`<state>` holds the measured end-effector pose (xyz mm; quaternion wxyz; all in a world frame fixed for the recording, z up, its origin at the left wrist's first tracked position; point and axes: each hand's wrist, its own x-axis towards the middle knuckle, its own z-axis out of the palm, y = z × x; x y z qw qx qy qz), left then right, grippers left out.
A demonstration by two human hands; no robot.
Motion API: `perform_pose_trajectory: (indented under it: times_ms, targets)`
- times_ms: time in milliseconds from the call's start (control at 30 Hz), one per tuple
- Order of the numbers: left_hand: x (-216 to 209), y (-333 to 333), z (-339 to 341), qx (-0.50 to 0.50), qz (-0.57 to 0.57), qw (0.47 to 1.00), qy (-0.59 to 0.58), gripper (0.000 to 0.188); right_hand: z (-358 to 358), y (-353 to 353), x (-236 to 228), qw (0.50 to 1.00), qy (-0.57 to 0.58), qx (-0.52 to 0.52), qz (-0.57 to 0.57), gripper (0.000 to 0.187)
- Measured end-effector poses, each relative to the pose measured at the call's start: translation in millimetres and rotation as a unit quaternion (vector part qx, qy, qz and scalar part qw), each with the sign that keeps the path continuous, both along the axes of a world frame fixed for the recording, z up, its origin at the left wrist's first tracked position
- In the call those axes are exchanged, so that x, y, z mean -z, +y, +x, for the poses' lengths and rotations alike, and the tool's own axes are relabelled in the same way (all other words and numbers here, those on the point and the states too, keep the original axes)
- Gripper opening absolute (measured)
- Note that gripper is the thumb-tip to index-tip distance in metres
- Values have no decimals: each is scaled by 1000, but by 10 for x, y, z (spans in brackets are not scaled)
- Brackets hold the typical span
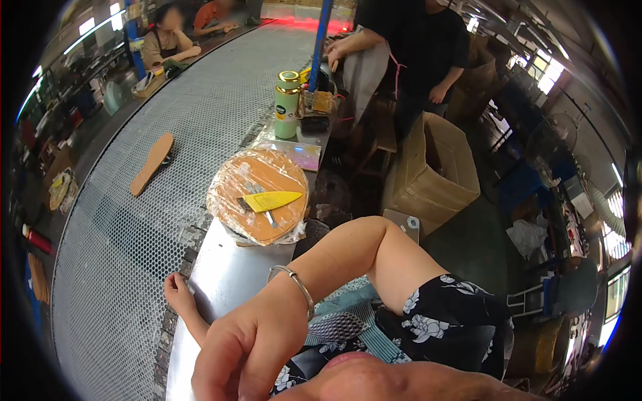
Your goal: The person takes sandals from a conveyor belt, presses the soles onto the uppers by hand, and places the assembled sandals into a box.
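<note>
My right hand is raised close in front of me, a silver bangle on its wrist. Its fingers are curled and pressed together; their tips run out at the lower edge, so whatever they hold is hidden. Beyond it, my left hand hovers or rests by the belt's near edge, fingers loosely bent, with nothing visible in them. A plastic-wrapped round tan board lies ahead on the metal ledge. On it are a yellow pointed tool and a slim metal tool. A tan shoe insole lies on the mesh belt.
A green flask stands beyond the board, near a blue post. An open cardboard box is on the right. One person stands behind it; two others sit at the belt's far left side. A red bottle is far left.
</note>
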<state>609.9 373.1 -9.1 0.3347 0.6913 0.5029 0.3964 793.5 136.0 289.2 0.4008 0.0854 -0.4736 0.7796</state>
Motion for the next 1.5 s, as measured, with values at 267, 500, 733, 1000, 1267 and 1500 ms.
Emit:
perform_pose_trajectory:
  times_ms: [267, 500, 733, 1000, 1267, 1500]
  targets:
    - [31, 14, 144, -13, 7, 1000, 10, 23, 489, -4, 282, 998, 16, 32, 50, 23]
    - [-78, -47, 125, -24, 70, 997, 31, 25, 343, -123, 1403, 974, -213, 46, -64, 19]
    - [-226, -287, 207, -47, 3, 998, -50, 12, 213, -342, 2568, 822, -509, 255, 9, 18]
    - [-223, -681, -663, -15, 107, 938, 329, 47, -867, -138, 2282, 590, -561, 427, 394, 56]
    - [-291, -964, -669, -18, 5, 947, 320, 54, -1186, -421, 2423, 520, -614, 384, 453, 58]
    - [-333, -1107, -663, -1, 2, 948, 317, 64, -1144, -607, 2586, 497, -631, 388, 451, 56]
